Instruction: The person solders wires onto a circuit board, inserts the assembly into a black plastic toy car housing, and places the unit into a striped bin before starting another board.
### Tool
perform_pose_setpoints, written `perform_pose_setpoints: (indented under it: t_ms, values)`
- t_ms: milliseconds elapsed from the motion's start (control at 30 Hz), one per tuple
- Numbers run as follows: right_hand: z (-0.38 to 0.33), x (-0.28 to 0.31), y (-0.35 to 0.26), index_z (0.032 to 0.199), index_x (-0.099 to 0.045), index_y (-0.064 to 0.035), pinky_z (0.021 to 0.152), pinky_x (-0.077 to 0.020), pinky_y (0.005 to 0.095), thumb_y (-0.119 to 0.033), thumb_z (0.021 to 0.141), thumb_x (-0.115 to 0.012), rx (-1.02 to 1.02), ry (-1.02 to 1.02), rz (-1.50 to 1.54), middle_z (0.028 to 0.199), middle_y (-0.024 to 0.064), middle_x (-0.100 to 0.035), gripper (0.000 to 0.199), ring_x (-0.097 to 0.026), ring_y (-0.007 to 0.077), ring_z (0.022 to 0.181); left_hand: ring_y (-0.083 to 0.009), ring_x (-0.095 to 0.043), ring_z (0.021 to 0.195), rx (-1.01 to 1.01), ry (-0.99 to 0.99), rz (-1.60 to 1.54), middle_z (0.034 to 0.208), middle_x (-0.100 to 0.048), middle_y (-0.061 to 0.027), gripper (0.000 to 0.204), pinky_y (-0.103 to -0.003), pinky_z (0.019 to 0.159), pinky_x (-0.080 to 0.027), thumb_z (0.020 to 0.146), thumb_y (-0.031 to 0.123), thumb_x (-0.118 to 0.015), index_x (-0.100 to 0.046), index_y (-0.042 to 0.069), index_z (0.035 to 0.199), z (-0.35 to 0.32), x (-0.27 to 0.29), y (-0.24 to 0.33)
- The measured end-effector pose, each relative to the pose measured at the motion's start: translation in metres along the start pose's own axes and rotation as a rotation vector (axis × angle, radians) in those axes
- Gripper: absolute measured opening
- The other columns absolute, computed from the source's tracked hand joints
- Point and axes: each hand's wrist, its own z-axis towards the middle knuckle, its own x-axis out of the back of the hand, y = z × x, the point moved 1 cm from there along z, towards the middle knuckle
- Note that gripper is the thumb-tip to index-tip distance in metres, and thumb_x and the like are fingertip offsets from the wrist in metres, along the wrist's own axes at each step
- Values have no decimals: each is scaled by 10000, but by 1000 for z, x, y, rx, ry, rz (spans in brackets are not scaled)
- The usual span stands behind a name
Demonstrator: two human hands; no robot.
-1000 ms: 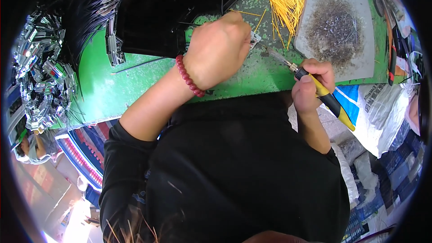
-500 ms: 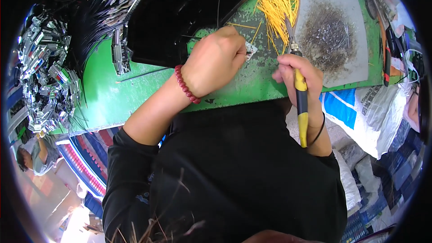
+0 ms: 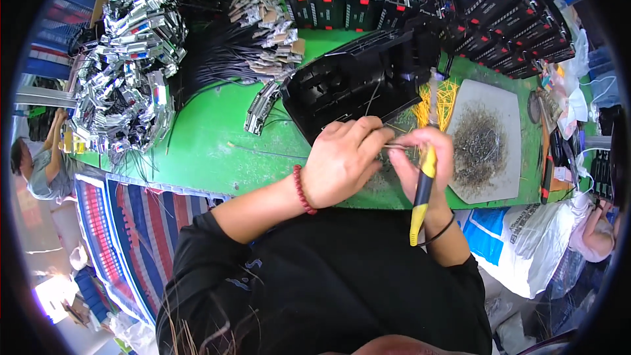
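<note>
Yellow-handled tool (image 3: 422,187) in right hand (image 3: 426,164), tip blurred, left hand (image 3: 342,161) perhaps pinching wire

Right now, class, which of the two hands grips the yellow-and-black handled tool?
The right hand grips the yellow-and-black tool; the left hand, with a red bead bracelet, pinches a thin wire.

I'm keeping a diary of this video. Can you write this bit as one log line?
left hand: pinching thin wire | right hand: gripping yellow-handled soldering iron, tip up | surface: green bench | beside: grey pad
</note>
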Motion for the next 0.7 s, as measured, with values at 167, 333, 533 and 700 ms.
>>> perform_pose_setpoints:
  t_ms: [167,333,533,700]
  values:
    - [18,-12,-6,1102,-491,-27,712,-538,285,110,765,-707,28,65,204,873,96,-631,422,-666,157,770,-270,-677,917,-60,103,114,1193,-606,-148,409,-338,731,-578,708,-29,-610,-625,17,1114,-2,15,-15]
    - [24,21,-7,1164,-433,-45,765,-533,291,106,783,-690,-114,116,255,892,104,-625,484,-653,175,817,-273,-653,733,22,-10,-23,824,-654,-126,290,-362,618,-532,795,-53,-606,-658,22,1070,0,64,-4]
    - [-17,92,1,1215,-432,-40,778,-521,296,80,803,-679,-190,257,127,915,132,-651,495,-664,185,842,-249,-603,719,-157,-223,283,751,-565,-65,182,-369,646,-499,749,32,-613,-643,57,927,29,94,5]
    - [-37,113,19,1254,-386,-41,805,-524,292,22,891,-618,-153,605,34,1015,222,-666,435,-652,190,865,-249,-621,920,-715,-163,83,934,-616,-75,195,-440,998,-457,746,102,-601,-621,43,930,111,16,6]
